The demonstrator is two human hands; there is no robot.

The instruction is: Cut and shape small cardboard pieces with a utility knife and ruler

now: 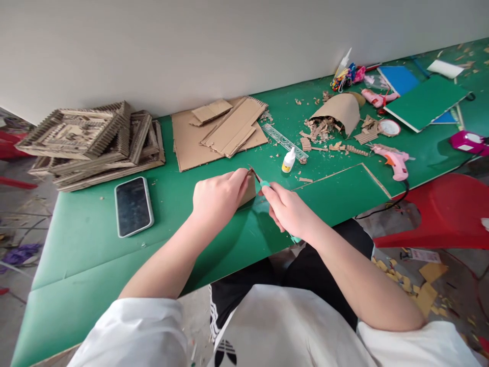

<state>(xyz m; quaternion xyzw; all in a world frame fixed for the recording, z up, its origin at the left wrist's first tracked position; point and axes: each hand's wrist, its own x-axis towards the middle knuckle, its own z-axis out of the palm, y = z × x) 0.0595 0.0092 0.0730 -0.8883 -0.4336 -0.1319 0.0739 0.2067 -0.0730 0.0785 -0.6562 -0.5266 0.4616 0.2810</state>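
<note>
My left hand [221,191] is closed on a small cardboard piece [247,192], which stands partly hidden under the fingers. In my right hand [284,206] is a teal-handled utility knife [263,183], the fingers wrapped round it. Its narrow dark blade reaches the top edge of the cardboard, close to my left thumb. Just beyond the hands stands a small white glue bottle [289,160] with a yellow label. A clear ruler [284,139] lies behind the bottle.
Stacked corrugated cardboard frames [76,132] and a phone [133,206] lie left. Flat cardboard sheets [229,127] are at the back. To the right are cardboard scraps [324,127], a pink glue gun [395,159] with a cord, a tape roll [388,127] and a green board [426,103].
</note>
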